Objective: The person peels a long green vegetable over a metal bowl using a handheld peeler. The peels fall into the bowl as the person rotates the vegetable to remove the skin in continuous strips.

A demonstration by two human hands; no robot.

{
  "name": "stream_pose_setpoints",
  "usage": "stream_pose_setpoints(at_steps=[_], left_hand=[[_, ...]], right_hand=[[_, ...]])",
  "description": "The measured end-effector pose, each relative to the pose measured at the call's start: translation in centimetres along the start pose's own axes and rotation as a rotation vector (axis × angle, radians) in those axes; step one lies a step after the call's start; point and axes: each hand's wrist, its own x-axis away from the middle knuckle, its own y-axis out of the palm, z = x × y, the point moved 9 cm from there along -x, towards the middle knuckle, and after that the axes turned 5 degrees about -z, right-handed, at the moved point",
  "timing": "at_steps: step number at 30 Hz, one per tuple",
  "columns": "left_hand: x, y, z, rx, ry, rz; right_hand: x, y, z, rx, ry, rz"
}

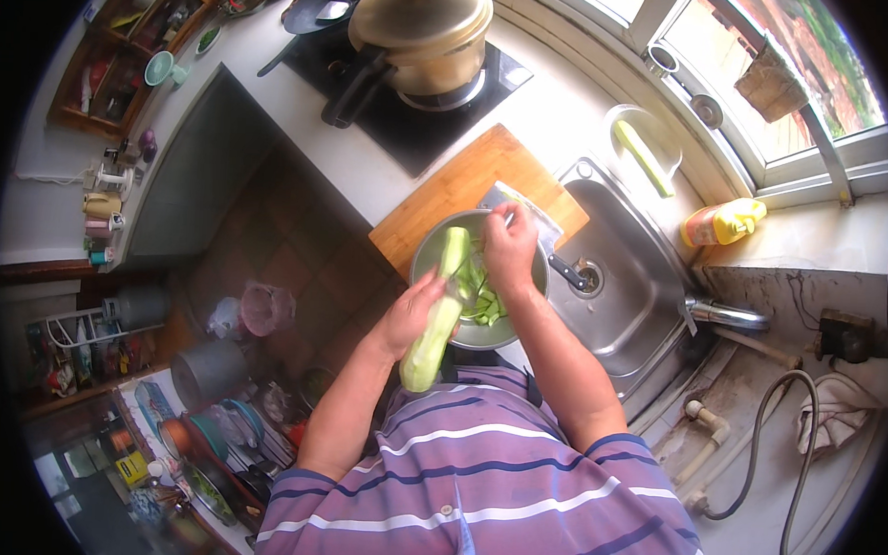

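Observation:
My left hand (412,313) is closed around a long, pale green peeled gourd (428,343), which slants over the left side of a metal bowl (421,236). Green peelings and pieces (487,306) lie in the bowl. Above the bowl's right side, my right hand (510,243) has its fingers curled together; what they hold is not clear. A small dark, thin part shows against the gourd between the hands. Beyond the bowl is a wooden cutting board (485,158), with a cleaver (552,226) on it, its black handle reaching over the sink.
A steel sink (626,298) with a faucet (729,314) is to the right. A pressure cooker (423,38) stands on the black stove (390,140). A dish (612,129) holds another green gourd piece (642,158), near a yellow bottle (725,223). A pink bin (265,309) stands at lower left.

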Motion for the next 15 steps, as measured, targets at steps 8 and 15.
stream_pose_setpoints(at_steps=[8, 15], left_hand=[[3.1, -0.1, -0.5, -0.051, -0.066, -0.149], [2.0, -0.4, -0.7, -0.142, -0.065, -0.1]], right_hand=[[-5.7, -6.6, 2.3, 0.03, 0.007, 0.235], [0.3, 0.2, -1.0, 0.201, 0.028, -0.057]])
